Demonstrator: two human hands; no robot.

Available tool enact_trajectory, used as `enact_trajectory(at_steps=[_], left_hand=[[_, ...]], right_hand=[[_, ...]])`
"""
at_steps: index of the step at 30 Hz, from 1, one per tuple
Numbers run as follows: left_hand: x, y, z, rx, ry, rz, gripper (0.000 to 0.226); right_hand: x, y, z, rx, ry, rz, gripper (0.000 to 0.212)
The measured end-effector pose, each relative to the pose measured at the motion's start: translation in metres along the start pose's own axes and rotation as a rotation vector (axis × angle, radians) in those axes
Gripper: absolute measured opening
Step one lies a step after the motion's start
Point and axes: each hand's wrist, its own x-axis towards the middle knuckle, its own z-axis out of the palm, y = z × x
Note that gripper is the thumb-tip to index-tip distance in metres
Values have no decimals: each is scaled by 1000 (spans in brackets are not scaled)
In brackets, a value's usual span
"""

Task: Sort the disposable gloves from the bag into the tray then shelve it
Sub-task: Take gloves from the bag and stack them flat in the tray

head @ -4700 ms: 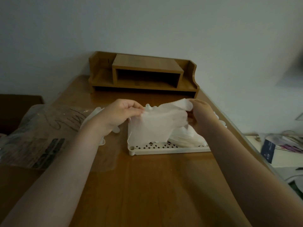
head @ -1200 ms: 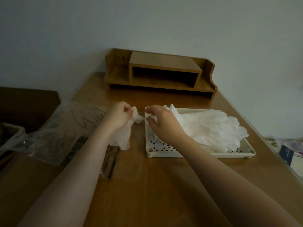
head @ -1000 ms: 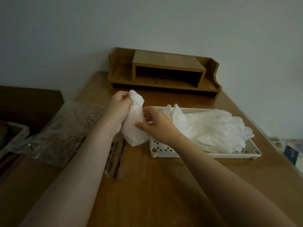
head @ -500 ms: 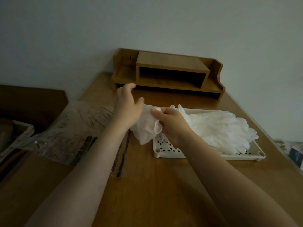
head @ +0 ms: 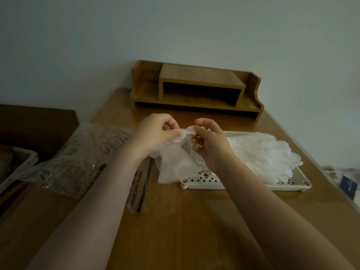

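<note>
A thin white disposable glove (head: 172,164) hangs between my hands above the table, just left of the tray's near left corner. My left hand (head: 155,136) pinches its cuff edge from the left. My right hand (head: 209,142) pinches the same edge from the right. The white perforated tray (head: 204,185) lies flat on the table with a flat stack of gloves (head: 261,154) in it, fingers pointing right. The clear plastic bag (head: 81,154) lies flat at the left. The wooden desk shelf (head: 196,90) stands at the table's far end against the wall.
The wooden table (head: 185,227) stretches toward me with bare surface in front. A dark box edge (head: 17,166) sits at far left beyond the bag. Some packets and a dark blue item (head: 348,184) lie off the table's right edge.
Both hands shifted from bunching the glove to pinching its cuff edge, and the glove now hangs down opened out between them. The tray's stack has not moved.
</note>
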Motion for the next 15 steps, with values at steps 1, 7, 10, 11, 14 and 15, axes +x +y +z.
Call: enact_trajectory(at_steps=[1, 7, 10, 11, 14, 15], left_hand=[[0, 0, 2, -35, 0, -11, 5], [2, 0, -1, -288, 71, 20, 6], [0, 3, -8, -531, 112, -8, 14], [-2, 5, -8, -629, 95, -14, 17], [-4, 12, -8, -923, 68, -85, 17], [-4, 16, -8, -1013, 68, -112, 17]], right_hand=[[0, -1, -1, -1, 0, -3, 16], [0, -14, -9, -109, -263, -45, 23], [0, -11, -9, -485, -247, -237, 14], [-1, -10, -8, -523, -226, -293, 10], [0, -8, -6, -411, -250, -320, 18], [1, -8, -6, -351, -262, -293, 32]])
